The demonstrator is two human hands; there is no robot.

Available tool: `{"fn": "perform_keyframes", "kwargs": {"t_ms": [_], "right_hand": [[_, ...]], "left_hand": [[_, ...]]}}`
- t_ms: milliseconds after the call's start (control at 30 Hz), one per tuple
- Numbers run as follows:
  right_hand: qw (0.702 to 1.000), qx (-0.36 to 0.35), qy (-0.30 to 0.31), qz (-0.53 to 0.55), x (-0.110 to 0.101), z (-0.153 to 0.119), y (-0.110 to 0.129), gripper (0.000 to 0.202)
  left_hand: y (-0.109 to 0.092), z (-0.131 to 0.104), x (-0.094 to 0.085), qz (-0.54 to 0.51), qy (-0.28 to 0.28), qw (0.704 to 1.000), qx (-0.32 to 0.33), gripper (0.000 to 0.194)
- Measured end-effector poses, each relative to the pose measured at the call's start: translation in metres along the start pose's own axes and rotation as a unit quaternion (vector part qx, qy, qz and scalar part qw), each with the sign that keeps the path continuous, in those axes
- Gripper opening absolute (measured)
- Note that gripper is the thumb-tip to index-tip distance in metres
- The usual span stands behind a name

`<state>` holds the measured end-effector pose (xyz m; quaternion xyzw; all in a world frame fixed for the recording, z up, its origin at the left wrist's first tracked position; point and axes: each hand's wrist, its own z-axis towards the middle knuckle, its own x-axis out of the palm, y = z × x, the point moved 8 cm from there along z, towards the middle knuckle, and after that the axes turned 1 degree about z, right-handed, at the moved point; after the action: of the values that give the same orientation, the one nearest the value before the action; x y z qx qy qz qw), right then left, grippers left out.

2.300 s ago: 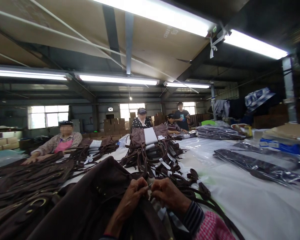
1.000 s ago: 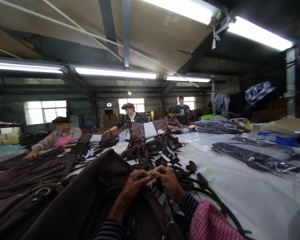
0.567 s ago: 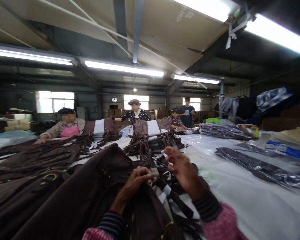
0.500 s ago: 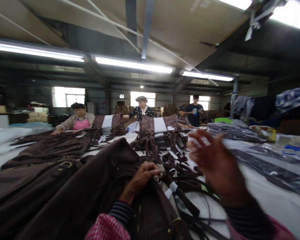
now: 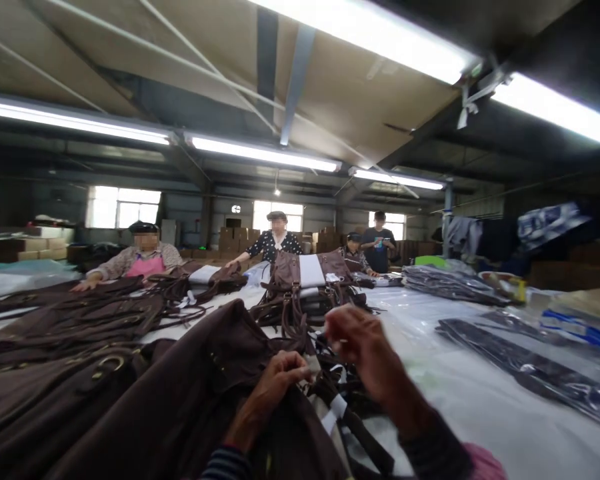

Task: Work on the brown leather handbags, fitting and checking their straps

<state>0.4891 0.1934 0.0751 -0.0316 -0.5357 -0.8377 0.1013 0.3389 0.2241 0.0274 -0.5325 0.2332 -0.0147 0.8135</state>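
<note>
My left hand [image 5: 276, 387] is closed, thumb and fingers pinching the upper edge of a dark brown bag [image 5: 180, 393] that lies across the table in front of me. To its right, raised above a heap of brown straps [image 5: 363, 433], is my right hand [image 5: 367, 353]. Its fingers are curled in and slightly blurred; I cannot make out what they hold, if anything. White paper wraps [image 5: 337, 407] circle some of the straps. Another brown bag [image 5: 95, 387] with a brass-coloured ring lies at the left.
Beyond my hands stands a stack of brown bags [image 5: 280, 270] with a white band. Plastic-wrapped dark pieces [image 5: 520, 360] lie on the white tabletop [image 5: 460, 400] at right. Several people are across the table, one in a pink apron [image 5: 145, 267] touching bags at the left.
My right hand has come left and its spread fingers have curled in, nearer my left hand. My left hand keeps its pinch on the bag. The view has tilted up and turned slightly right.
</note>
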Motion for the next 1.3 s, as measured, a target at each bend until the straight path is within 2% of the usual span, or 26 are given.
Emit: {"fn": "perform_keyframes", "kwargs": {"t_ms": [100, 133, 233, 333, 467, 533, 600, 700, 767, 933, 1100, 1300], "right_hand": [[0.996, 0.083, -0.024, 0.004, 0.006, 0.008, -0.059, 0.053], [0.996, 0.091, -0.014, 0.011, 0.01, 0.01, -0.076, 0.053], [0.996, 0.085, 0.009, 0.034, 0.016, 0.008, -0.105, 0.051], [0.995, 0.077, -0.005, 0.06, 0.009, 0.003, -0.103, 0.044], [0.991, 0.091, -0.002, 0.098, 0.007, 0.001, -0.097, 0.04], [0.989, 0.092, -0.01, 0.115, 0.006, 0.002, -0.097, 0.039], [0.986, 0.09, -0.029, 0.135, 0.002, 0.002, -0.098, 0.037], [0.983, 0.078, -0.054, 0.154, -0.004, 0.003, -0.096, 0.036], [0.985, 0.067, -0.053, 0.149, -0.005, 0.002, -0.091, 0.037], [0.993, 0.057, -0.037, 0.102, 0.0, -0.005, -0.081, 0.04], [0.995, 0.066, -0.033, 0.072, 0.0, -0.009, -0.083, 0.041], [0.994, 0.065, -0.028, 0.082, -0.002, -0.008, -0.086, 0.04]], "left_hand": [[0.007, 0.005, -0.002, -0.025, 0.013, 1.0, 0.005, 0.034], [0.01, 0.007, -0.002, -0.038, 0.015, 0.999, 0.004, 0.035], [0.014, 0.008, -0.002, -0.052, 0.017, 0.998, 0.003, 0.036], [0.013, 0.007, -0.004, -0.027, 0.008, 1.0, 0.004, 0.034], [0.012, 0.009, -0.001, -0.009, 0.034, 0.999, -0.016, 0.034], [0.013, 0.01, -0.002, -0.001, 0.027, 0.999, -0.023, 0.037], [0.015, 0.01, -0.003, -0.026, 0.006, 0.999, -0.031, 0.041], [0.019, 0.009, -0.001, -0.118, -0.006, 0.992, -0.047, 0.045], [0.02, 0.009, -0.001, -0.136, -0.01, 0.989, -0.049, 0.045], [0.014, 0.006, -0.005, -0.077, -0.01, 0.995, -0.055, 0.044], [0.004, 0.002, -0.004, -0.047, -0.02, 0.997, -0.05, 0.04], [0.005, 0.002, -0.004, -0.043, -0.024, 0.998, -0.045, 0.038]]}}
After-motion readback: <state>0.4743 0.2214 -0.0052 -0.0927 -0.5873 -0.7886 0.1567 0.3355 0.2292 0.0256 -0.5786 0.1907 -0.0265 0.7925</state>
